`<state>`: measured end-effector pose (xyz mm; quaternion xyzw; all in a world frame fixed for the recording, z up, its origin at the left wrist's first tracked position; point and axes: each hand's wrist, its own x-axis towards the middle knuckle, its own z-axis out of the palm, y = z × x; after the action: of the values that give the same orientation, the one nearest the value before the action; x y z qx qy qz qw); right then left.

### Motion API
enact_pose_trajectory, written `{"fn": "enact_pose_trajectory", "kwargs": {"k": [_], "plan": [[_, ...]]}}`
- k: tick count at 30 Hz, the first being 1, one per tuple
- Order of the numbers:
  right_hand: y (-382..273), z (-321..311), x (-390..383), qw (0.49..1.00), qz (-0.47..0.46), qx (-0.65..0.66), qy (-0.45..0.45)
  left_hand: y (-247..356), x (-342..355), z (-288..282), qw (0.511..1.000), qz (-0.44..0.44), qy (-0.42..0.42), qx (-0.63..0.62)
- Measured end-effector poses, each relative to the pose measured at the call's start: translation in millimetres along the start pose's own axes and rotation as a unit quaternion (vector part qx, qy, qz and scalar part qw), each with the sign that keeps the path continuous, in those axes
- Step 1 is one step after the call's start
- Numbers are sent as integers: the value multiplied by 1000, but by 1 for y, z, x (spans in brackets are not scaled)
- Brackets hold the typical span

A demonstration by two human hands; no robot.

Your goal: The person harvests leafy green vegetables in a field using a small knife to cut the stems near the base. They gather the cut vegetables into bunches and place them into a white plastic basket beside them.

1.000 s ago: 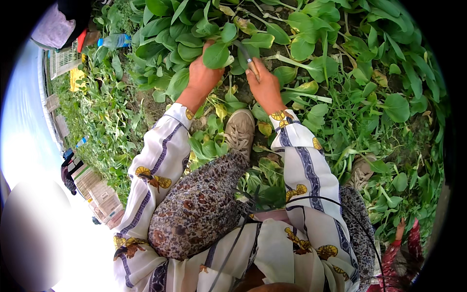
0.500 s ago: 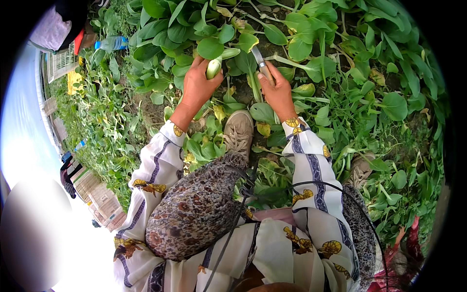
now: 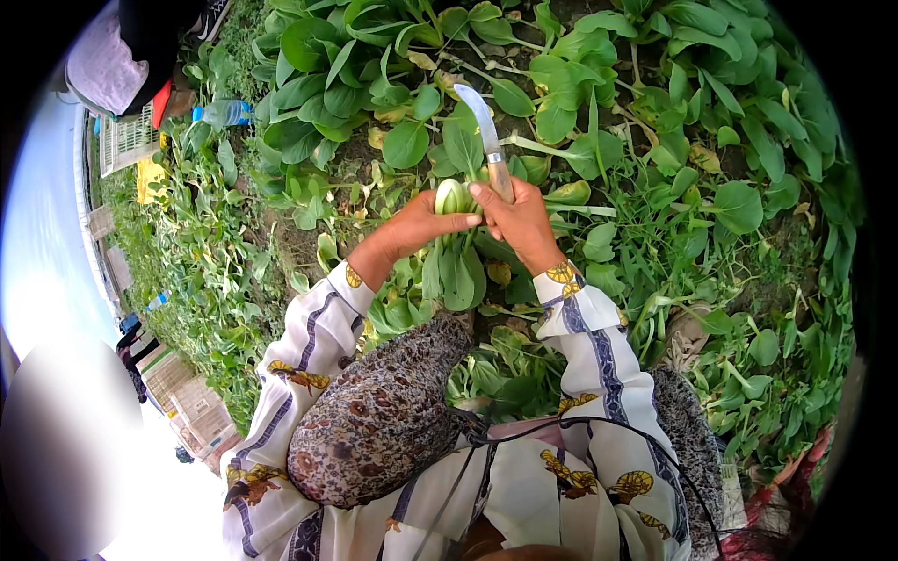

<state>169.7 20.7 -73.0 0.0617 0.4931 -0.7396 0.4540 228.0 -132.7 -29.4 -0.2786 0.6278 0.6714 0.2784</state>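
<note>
A head of bok choy (image 3: 453,198) is in my left hand (image 3: 412,228), its pale stem base up and its green leaves hanging down toward my knee. My right hand (image 3: 520,222) grips the wooden handle of a knife (image 3: 483,126) with a curved blade. The blade points up and away, clear of the bok choy. My right thumb and fingertips meet the side of the bok choy's base, close to my left thumb. Part of the leaves is hidden behind my hands.
Leafy bok choy plants (image 3: 318,84) grow ahead and to the right, with yellowed leaves between them. Plastic bottles, one a blue-capped bottle (image 3: 224,113), lie at the left. Crates (image 3: 128,140) and a yellow bag (image 3: 150,173) stand there too. Another person's dark-clothed leg (image 3: 173,47) shows at upper left.
Both hands have come together and nearer to me. The bok choy now hangs leaves down, and the knife has lifted from among the plants, blade raised.
</note>
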Motion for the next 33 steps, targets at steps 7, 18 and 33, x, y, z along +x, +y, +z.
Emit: {"fn": "enact_pose_trajectory", "kwargs": {"k": [7, 18, 33], "plan": [[-23, -17, 25, 988, -100, -90, 79, 46, 12, -10, 997, 17, -61, 38], [-20, -5, 123, 938, -179, -263, 136, 140, 133, -76, 662, 96, 294, 682], [-3, 5, 163, 907, -295, -274, 125, 102, 123, -110, 697, 175, 342, 606]]}}
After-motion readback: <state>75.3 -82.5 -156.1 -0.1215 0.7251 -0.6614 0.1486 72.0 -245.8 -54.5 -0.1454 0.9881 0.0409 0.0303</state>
